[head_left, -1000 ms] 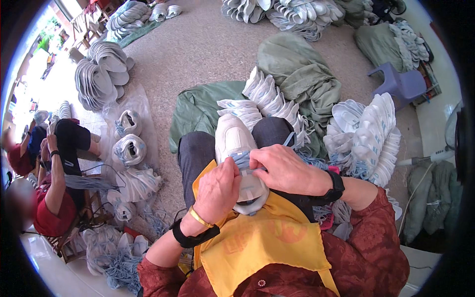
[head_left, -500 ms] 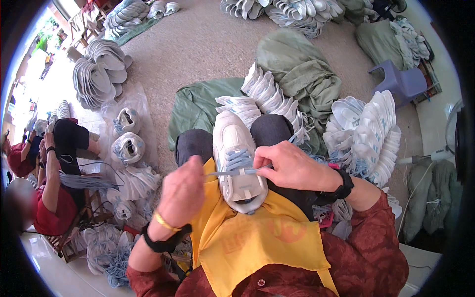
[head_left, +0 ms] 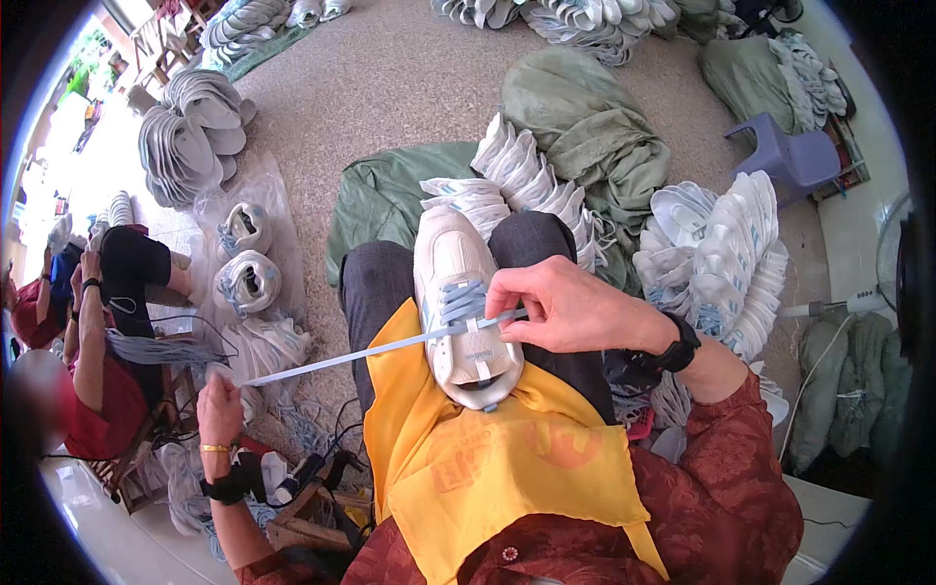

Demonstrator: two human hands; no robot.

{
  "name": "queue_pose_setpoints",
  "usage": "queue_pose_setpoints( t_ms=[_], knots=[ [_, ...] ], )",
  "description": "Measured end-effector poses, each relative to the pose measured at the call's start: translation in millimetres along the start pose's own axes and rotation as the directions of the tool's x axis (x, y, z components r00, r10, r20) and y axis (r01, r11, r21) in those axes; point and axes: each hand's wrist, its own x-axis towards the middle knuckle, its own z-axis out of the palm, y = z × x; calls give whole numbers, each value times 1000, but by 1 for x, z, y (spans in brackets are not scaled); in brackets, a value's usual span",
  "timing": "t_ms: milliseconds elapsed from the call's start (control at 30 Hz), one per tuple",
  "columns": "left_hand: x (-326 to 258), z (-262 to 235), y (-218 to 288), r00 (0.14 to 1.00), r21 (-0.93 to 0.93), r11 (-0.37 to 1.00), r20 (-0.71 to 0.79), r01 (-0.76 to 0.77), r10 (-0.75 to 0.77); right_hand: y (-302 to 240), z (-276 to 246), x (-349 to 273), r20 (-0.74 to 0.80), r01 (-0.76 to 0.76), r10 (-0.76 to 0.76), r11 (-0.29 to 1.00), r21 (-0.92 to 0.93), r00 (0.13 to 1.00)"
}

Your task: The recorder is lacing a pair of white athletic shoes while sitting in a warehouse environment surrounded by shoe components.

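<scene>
A white sneaker (head_left: 450, 244) lies across my lap, toe pointing away, over a yellow apron (head_left: 507, 497). Light blue lacing crosses its upper part. From the shoe a flat light blue shoelace (head_left: 331, 360) runs taut down to the left. My left hand (head_left: 219, 414), far out to the left, is closed around that lace's end. Over the right side of the shoe, my right hand (head_left: 561, 304) pinches the lace between thumb and fingers; the fingertips partly cover it.
Stacked shoe uppers (head_left: 717, 263) stand to my right. Green sacks (head_left: 585, 127) lie ahead. Two rolled shoe pieces (head_left: 248, 281) rest on plastic at the left, near a co-worker in a red shirt (head_left: 112, 405). A purple stool (head_left: 785, 156) stands far right, and a wooden frame (head_left: 307, 522) sits below my left hand.
My left hand has swung from beside the shoe far out to the left, drawing the lace out long. The right hand stays at the shoe, shifted slightly.
</scene>
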Motion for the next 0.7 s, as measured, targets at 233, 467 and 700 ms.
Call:
queue_pose_setpoints(
  t_ms=[233, 467, 700],
  knots=[
    [-31, 23, -112, 980, 185, 963, -27, 197, -196, 14, 8, -6, -136, 102, -129, 976, -190, 982],
    [-5, -5, 68, 995, -296, 955, -86, 29, -57, 44, 32, -13, -259, 137, -212, 951, -278, 942],
    [-3, -11, 252, 865, -570, 663, -199, -485, 462, 48, 43, -22, -354, 121, -241, 937, -329, 904]
  ],
)
